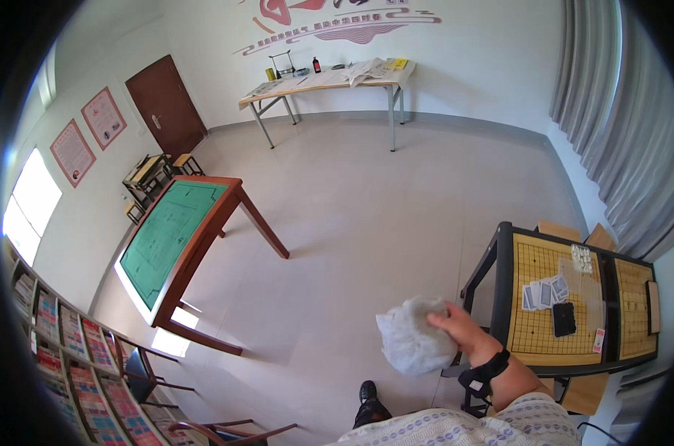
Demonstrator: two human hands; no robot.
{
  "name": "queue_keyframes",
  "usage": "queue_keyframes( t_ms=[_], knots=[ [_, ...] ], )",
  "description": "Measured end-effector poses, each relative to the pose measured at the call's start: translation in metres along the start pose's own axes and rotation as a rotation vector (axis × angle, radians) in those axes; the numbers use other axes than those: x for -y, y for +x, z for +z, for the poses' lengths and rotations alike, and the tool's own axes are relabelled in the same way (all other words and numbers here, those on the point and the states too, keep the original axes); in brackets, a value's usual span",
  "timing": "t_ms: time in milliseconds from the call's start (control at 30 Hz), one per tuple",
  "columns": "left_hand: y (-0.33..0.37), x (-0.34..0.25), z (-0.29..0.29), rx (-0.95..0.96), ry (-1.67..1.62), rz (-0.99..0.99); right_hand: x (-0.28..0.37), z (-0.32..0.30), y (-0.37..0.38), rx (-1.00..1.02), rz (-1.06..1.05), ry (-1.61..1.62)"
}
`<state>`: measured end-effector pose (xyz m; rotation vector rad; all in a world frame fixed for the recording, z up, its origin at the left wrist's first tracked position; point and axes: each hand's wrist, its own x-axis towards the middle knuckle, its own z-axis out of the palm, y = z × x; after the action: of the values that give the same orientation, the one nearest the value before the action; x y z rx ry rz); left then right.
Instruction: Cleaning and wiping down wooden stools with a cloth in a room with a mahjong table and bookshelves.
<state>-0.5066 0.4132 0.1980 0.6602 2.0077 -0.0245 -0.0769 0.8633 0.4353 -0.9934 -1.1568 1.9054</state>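
Observation:
My right hand (456,327) is closed round a crumpled white cloth (415,338), held in the air over the floor. A black band circles my right wrist. Just right of the hand stands a board-game table (526,256) with a yellow gridded top and a dark frame. Playing cards (545,293) lie fanned out on it, near a black tray-like object (564,320), a small card box (598,340) and a cluster of white pieces (581,259). My left hand does not show.
To the left is a wooden table (237,195) with a green top. Magazine shelves (77,342) and chairs (147,372) line the lower left. A long table (307,88) with papers and a dark bottle (316,65) stands along the far wall. Grey curtains (604,97) hang at right.

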Motion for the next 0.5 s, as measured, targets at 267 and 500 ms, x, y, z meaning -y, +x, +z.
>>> queue_keyframes(
  t_ms=[267, 500],
  knots=[
    [0.149, -0.067, -0.206, -0.199, 0.654, 0.392, 0.108, -0.002, 0.045, -0.16, -0.394, 0.654],
    [0.224, -0.294, -0.303, -0.308, 0.127, 0.31, -0.03, -0.141, 0.11, -0.453, -0.416, 0.849]
  ],
)
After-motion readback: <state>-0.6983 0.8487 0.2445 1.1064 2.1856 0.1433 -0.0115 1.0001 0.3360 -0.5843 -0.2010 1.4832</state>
